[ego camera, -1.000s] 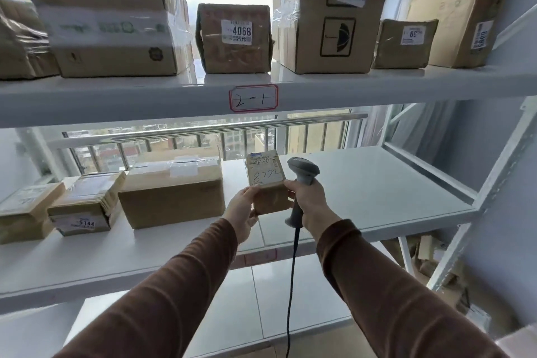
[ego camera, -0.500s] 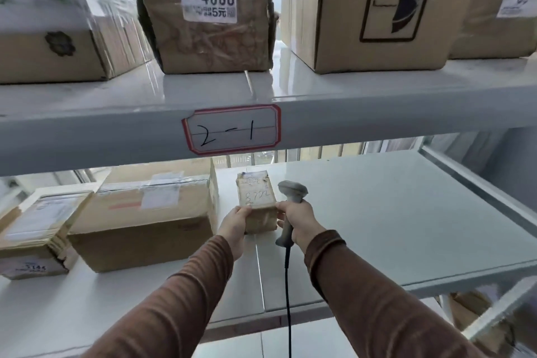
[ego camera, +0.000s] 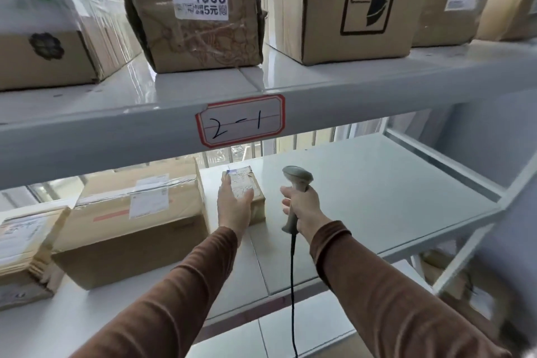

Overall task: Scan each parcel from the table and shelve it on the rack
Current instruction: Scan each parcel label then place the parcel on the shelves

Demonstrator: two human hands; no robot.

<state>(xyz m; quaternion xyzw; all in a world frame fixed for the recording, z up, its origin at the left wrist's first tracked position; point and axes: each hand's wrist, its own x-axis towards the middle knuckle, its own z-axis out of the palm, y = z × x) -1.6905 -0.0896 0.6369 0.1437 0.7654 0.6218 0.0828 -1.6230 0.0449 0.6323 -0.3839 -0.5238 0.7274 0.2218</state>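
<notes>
Since half a second ago, the small brown cardboard parcel [ego camera: 252, 198] has gone from upright in the left hand's grip to lying flat on the lower shelf, white label up. The left hand [ego camera: 234, 204] now rests on it with fingers straight and spread, no longer curled round it. The right hand [ego camera: 302, 209] has drawn slightly away from the parcel; its fingers stay wrapped round the handle of the grey corded barcode scanner [ego camera: 294, 198].

The lower shelf is a pale grey metal rack board [ego camera: 377, 200]. The parcel sits near its middle, just right of a large taped cardboard box [ego camera: 130, 221]. A smaller labelled box [ego camera: 26, 250] lies further left.

The upper rack shelf [ego camera: 363, 87] carries a red-bordered sticker [ego camera: 240, 120] handwritten "2-1". On it stand a carton labelled 4068 [ego camera: 193, 9] and a box printed with an umbrella symbol [ego camera: 348, 3]. Daylit window bars [ego camera: 261, 148] show behind the rack. The camera has come closer than before.
</notes>
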